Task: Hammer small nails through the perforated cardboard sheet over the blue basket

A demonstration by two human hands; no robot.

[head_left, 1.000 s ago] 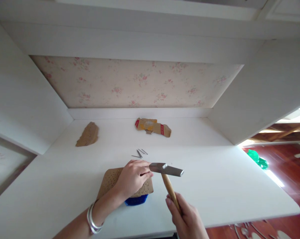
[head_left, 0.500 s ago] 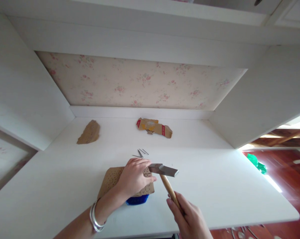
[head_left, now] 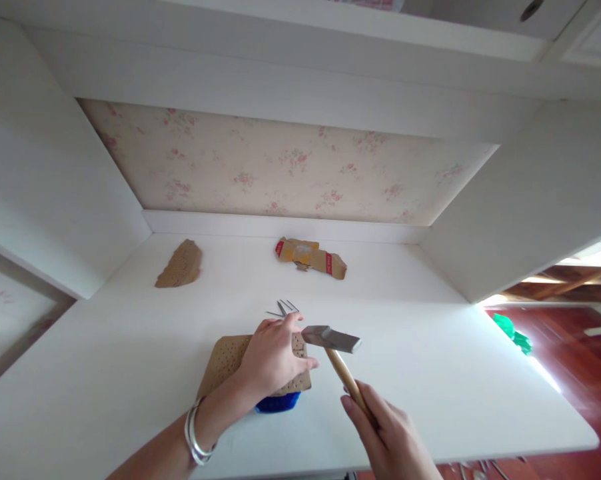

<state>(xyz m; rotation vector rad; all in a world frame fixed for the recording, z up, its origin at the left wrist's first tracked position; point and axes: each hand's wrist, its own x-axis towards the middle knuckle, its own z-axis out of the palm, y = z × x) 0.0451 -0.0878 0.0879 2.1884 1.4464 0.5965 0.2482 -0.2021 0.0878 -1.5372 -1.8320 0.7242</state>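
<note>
My right hand (head_left: 388, 427) is wrapped around the wooden handle of a hammer (head_left: 344, 373). Its metal head is up beside the fingers of my left hand (head_left: 273, 357). That hand lies over a piece of brown cardboard (head_left: 225, 357) dotted with many small holes, its thumb stretched right and its index finger raised apart. No object shows between those fingers, though the hand hides part of the cardboard. Under the cardboard's front edge a blue object (head_left: 279, 403) sticks out, mostly covered. Several loose nails (head_left: 282, 308) lie just beyond my left fingertips.
A torn brown cardboard piece (head_left: 180, 265) lies at the back left of the white tabletop (head_left: 420, 373). Another scrap with red and yellow print (head_left: 310, 257) is at the back middle. White panels close in both sides. A green bag-like thing (head_left: 511, 333) is on the red floor.
My left index finger has lifted, and its thumb reaches slightly farther right. The hammer and my right hand have shifted a little to the right. The view has moved slightly.
</note>
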